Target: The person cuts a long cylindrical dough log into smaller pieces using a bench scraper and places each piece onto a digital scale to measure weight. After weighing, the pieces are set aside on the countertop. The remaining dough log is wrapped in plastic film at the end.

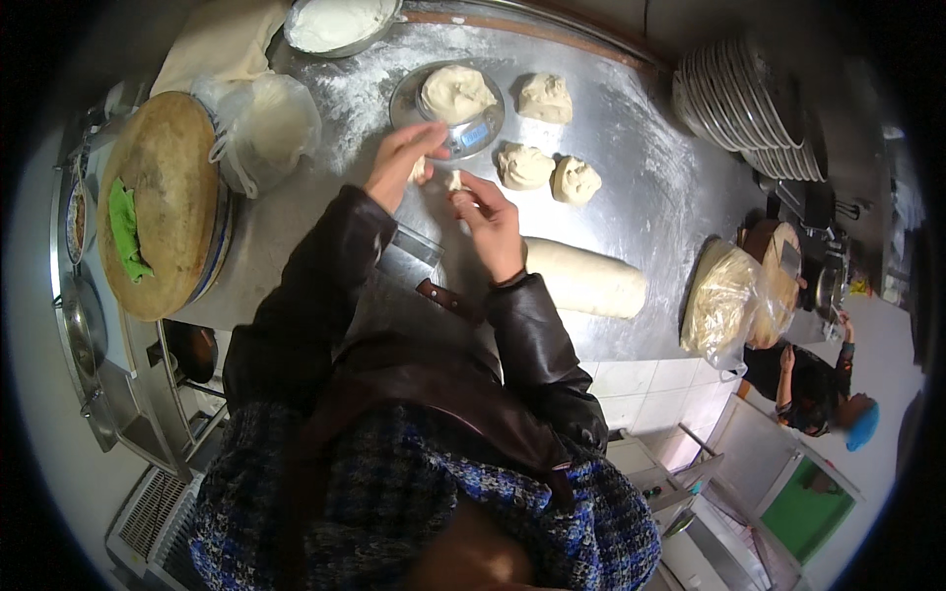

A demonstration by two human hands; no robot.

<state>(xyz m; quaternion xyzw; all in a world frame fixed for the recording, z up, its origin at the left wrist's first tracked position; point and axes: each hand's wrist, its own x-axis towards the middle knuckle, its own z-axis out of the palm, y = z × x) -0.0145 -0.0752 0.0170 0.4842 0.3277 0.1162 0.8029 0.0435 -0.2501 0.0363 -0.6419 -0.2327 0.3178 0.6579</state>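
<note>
My left hand (402, 163) is closed around a small lump of dough (419, 170), just in front of the digital kitchen scale (406, 103). Between the fingertips of my right hand (491, 225) is another small bit of dough (453, 180). A larger dough piece (459, 93) rests on the scale, whose display is lit. Three more dough pieces sit to the right: one at the back (545, 98) and two nearer, a left one (525, 165) and a right one (575, 180). Below my hands lies a cleaver (410, 258), close to a thick dough log (591, 279).
A bowl of flour (335, 25) stands at the back left of the floured steel table (631, 148). Left are a bag (271, 123) and a round wooden board (163, 207). Stacked plates (734, 94) and a plastic bag (724, 300) are right; a co-worker (823, 389) stands beyond.
</note>
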